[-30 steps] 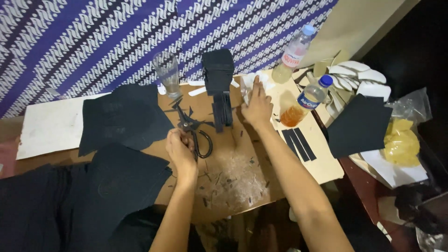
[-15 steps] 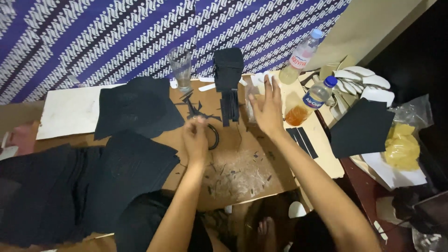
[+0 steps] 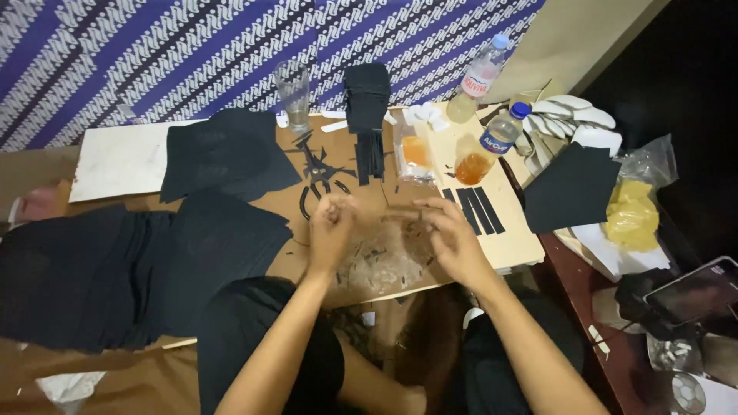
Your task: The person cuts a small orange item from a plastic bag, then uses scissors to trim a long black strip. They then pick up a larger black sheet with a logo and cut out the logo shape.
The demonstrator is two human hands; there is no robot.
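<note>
My left hand [image 3: 330, 227] hovers over the brown cardboard work surface [image 3: 384, 265], its fingers curled into a fist with nothing showing in it. My right hand [image 3: 452, 237] is close beside it, blurred by motion, fingers half curled and pointing toward the left hand; whether it holds anything is unclear. Black-handled scissors [image 3: 317, 183] lie just beyond the left hand. Three black strips [image 3: 473, 209] lie on a pale board [image 3: 511, 242] right of the right hand. Small scraps [image 3: 377, 261] litter the cardboard under both hands.
Black sheets [image 3: 223, 154] and a dark pile [image 3: 77, 269] lie to the left. At the back stand a glass [image 3: 294, 84], a black stack with hanging strips [image 3: 367, 96] and two plastic bottles [image 3: 492, 142]. A black sheet [image 3: 573, 188], yellow bag [image 3: 634, 215] and phone [image 3: 692, 292] are on the right.
My right hand has pulled back from the far side near the black stack. My left hand has left the scissors. Both hands now meet over the scraps.
</note>
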